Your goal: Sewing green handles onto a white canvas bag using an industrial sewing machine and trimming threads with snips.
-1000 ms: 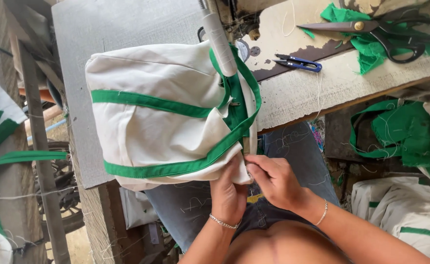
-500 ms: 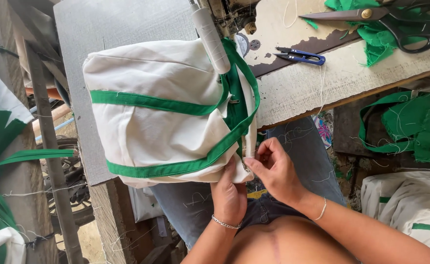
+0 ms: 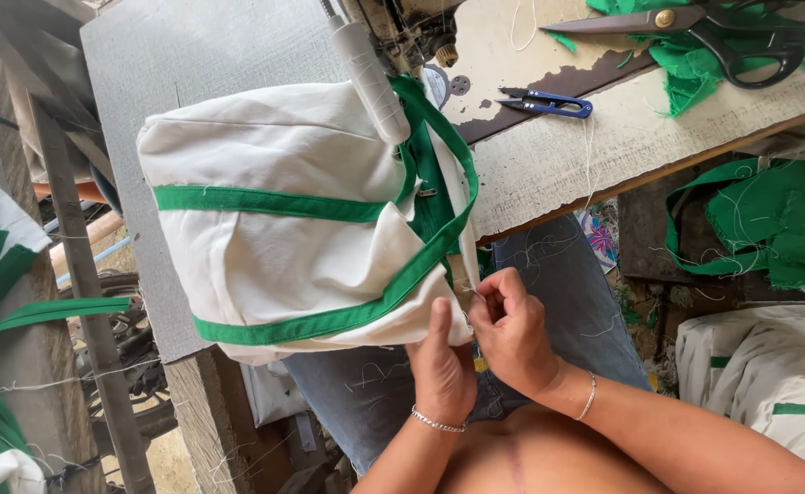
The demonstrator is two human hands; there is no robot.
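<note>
A white cloth bag (image 3: 283, 247) with green bands and a green strap lies on the edge of the sewing table (image 3: 604, 146), half hanging over my lap. My left hand (image 3: 443, 366) grips the bag's lower right corner from below. My right hand (image 3: 512, 334) is beside it, fingers curled and pinching the same corner edge and a thread there. Both wrists wear thin bracelets. A white rod (image 3: 370, 78) of the sewing machine (image 3: 402, 27) rests across the bag's top.
Blue thread snips (image 3: 549, 103) lie on the worn tabletop, and big black scissors (image 3: 723, 32) sit on green scraps at the far right. Green strap pieces (image 3: 768, 229) and more white bags (image 3: 768, 375) are piled on the floor at right. Green strips (image 3: 0, 302) hang at left.
Both hands stay on the bag's corner. My right fingers have curled tighter on the edge. The view has shifted slightly, so the table and scissors sit higher in the frame.
</note>
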